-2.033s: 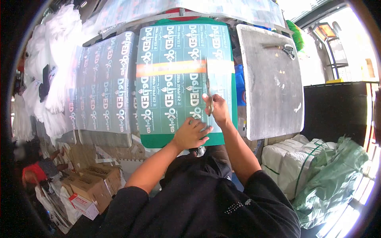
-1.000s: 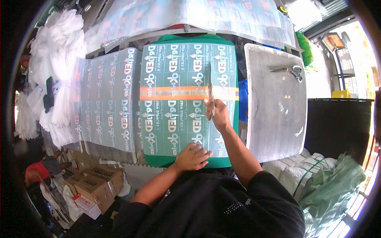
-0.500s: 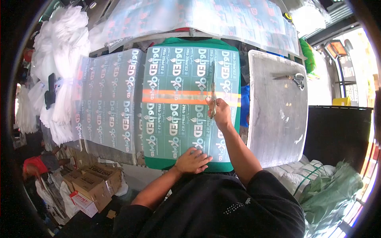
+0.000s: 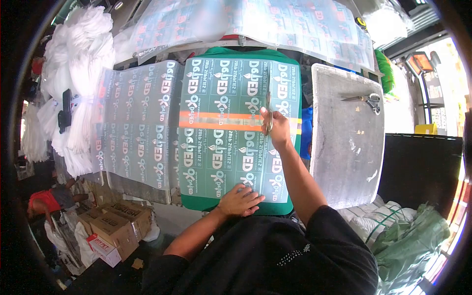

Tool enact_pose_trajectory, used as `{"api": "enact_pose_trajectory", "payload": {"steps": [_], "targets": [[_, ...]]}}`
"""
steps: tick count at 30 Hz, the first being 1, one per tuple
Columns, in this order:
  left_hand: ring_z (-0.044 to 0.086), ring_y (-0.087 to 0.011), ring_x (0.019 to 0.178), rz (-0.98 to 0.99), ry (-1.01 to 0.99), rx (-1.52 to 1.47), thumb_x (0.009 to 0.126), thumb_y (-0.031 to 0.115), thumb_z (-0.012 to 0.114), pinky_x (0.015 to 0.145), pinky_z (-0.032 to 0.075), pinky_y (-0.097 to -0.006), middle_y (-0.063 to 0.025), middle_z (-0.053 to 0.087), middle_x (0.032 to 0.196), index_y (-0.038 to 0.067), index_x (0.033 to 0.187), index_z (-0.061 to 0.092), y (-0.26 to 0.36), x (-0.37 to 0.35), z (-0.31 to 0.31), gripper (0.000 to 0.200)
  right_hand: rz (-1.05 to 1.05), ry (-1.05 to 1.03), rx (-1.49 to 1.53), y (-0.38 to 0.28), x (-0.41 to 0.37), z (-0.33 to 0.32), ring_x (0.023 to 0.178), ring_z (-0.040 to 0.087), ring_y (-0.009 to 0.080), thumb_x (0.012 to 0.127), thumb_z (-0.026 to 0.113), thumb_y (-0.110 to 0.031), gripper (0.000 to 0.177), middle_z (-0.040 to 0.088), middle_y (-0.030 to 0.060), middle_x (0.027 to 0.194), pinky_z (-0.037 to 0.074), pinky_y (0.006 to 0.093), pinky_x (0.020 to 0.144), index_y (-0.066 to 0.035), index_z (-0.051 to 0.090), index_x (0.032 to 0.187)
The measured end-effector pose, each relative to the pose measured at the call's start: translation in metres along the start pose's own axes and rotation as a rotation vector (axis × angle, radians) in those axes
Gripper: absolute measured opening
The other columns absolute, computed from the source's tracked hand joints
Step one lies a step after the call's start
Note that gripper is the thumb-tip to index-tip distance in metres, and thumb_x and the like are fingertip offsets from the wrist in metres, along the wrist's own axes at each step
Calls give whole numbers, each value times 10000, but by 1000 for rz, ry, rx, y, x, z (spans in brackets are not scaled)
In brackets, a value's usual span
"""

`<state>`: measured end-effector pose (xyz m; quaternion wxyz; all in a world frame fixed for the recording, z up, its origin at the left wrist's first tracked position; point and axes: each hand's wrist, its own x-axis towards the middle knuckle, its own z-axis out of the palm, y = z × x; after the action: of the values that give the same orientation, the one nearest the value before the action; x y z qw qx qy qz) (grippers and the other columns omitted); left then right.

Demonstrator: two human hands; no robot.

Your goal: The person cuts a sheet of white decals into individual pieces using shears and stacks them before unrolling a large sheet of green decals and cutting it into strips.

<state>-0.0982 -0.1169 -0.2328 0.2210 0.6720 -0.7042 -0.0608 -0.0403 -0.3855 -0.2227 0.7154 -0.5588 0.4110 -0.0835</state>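
A clear printed film sheet [image 4: 226,162] lies over a green shirt [image 4: 201,202] with an orange and silver band. My right hand [image 4: 276,129] is closed round the handles of metal scissors [image 4: 269,105], whose blades point away from me along the gap between the two right-hand columns of print. Near the sheet's lower edge, my left hand [image 4: 241,200] rests flat with its fingers spread, holding nothing.
Another printed sheet [image 4: 132,123] lies to the left, beside hanging white plastic [image 4: 81,49]. A grey board [image 4: 344,162] on the right bears a second pair of scissors [image 4: 372,101]. Cardboard boxes [image 4: 115,228] and a person in red [image 4: 44,202] are at lower left.
My right hand and the scissors have moved slightly farther away from me along the sheet. The whole view has shifted a little. My left hand stays on the lower edge.
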Motion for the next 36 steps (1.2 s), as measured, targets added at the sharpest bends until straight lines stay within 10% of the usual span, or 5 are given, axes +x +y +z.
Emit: {"api": "enact_pose_trajectory", "payload": {"steps": [17, 25, 29, 36], "targets": [[503, -209, 980, -9, -40, -27, 813, 390, 682, 900, 411, -414, -14, 523, 1014, 187, 1232, 609, 3, 1, -5, 470, -159, 16, -150, -36, 38, 4, 519, 537, 114, 856, 708, -477, 517, 569, 63, 590, 415, 269, 467, 29, 606, 815], [555, -251, 963, 4, 128, -136, 799, 305, 696, 927, 427, -453, -42, 544, 997, 162, 1249, 595, 3, -9, -3, 482, -555, -6, -134, -47, -114, -19, 557, 528, 87, 842, 761, -287, 349, 548, 17, 665, 445, 254, 492, -45, 510, 841], [531, -330, 1156, -167, 257, -106, 793, 264, 678, 1029, 368, -521, -101, 563, 1212, 148, 1333, 532, -2, -38, -25, 571, -139, -73, -114, 55, -229, -49, 573, 525, 86, 814, 778, -353, 400, 560, 5, 687, 443, 267, 494, -30, 544, 835], [255, -371, 1427, -370, -73, 169, 915, 422, 567, 1132, 218, -582, -127, 313, 1541, 175, 1457, 397, -33, -89, -51, 620, 253, -218, 42, 191, -390, -25, 833, 546, 117, 772, 815, -401, 508, 597, 22, 857, 464, 316, 750, 7, 582, 964]]}}
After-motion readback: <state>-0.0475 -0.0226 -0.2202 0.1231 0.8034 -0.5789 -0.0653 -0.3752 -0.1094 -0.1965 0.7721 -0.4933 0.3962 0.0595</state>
